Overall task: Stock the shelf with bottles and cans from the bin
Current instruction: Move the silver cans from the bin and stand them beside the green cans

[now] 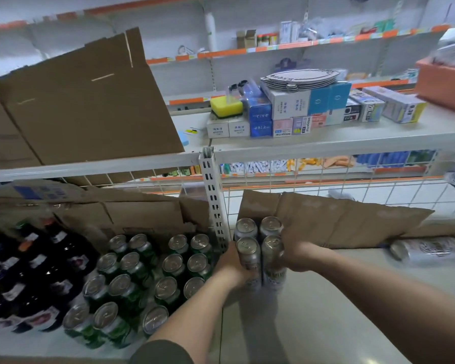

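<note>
Standing upright in a square, four tall silver cans, tabs up.

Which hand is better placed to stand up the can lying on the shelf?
Likely right: the right hand grips the standing cans on the right, nearer the lying can; the left hand holds their left side.
</note>
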Demonstrator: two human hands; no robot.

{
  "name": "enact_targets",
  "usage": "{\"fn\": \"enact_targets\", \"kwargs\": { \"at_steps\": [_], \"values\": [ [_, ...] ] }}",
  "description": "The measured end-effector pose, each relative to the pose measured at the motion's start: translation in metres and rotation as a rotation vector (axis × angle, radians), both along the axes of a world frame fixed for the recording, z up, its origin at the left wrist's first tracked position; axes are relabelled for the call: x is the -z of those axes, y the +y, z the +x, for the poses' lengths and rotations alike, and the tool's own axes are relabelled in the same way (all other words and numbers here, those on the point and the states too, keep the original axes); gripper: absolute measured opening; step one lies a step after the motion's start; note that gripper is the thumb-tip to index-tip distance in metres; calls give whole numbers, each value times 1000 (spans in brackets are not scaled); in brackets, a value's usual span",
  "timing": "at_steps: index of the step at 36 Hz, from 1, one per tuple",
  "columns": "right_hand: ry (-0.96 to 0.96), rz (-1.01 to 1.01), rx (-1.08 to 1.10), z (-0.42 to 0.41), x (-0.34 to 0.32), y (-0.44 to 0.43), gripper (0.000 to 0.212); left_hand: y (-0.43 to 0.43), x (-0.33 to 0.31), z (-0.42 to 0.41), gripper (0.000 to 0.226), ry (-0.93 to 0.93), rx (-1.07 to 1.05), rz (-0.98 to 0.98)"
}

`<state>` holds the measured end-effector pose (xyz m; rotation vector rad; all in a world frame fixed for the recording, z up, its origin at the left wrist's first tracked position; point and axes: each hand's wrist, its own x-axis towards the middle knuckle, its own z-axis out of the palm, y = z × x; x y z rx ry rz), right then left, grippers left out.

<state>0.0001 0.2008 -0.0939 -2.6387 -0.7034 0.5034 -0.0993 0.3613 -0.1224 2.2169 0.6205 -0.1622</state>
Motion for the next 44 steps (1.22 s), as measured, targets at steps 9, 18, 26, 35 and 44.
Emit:
{"fn": "enact_targets", "kwargs": {
  "at_steps": [9, 18, 26, 35, 44],
  "values": [
    [61, 41, 24, -1, 9, 0, 63, 17, -2, 4, 83, 41, 95, 47],
    [5, 74, -7, -6, 16, -5, 58, 12, 13, -3, 75, -56, 29, -9],
    [-1, 199, -17, -16, 17, -7, 83, 14, 11, -1, 84, -39, 86, -51],
    [114, -140, 109, -7, -27, -39, 105, 46, -70, 12, 108, 117, 359, 114],
    [-48, -178, 338, -9, -90, -149, 52, -45, -130, 68, 15, -279, 499, 274]
  ]
}}
